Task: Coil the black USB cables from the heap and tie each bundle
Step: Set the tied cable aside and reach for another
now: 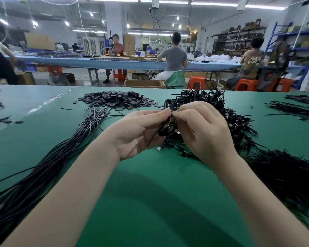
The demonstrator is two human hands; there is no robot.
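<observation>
A worker's left hand (132, 132) and right hand (203, 132) meet above a green table (150, 193), fingertips of both pinching a coiled black cable bundle (166, 127) held between them, its USB plug (159, 148) dangling at 6 o'clock. Bare green surface lies open toward the near edge. Straight black cables (48, 164) fan out at 8 o'clock, tied bundles (221, 111) heap at 1 o'clock, small dark tabs (118, 99) pile at 11 o'clock, and loose black ties (284, 173) sprawl at 4 o'clock.

Bare green mat (150, 202) lies between the straight cables (43, 168) and tied bundles (239, 122)
</observation>
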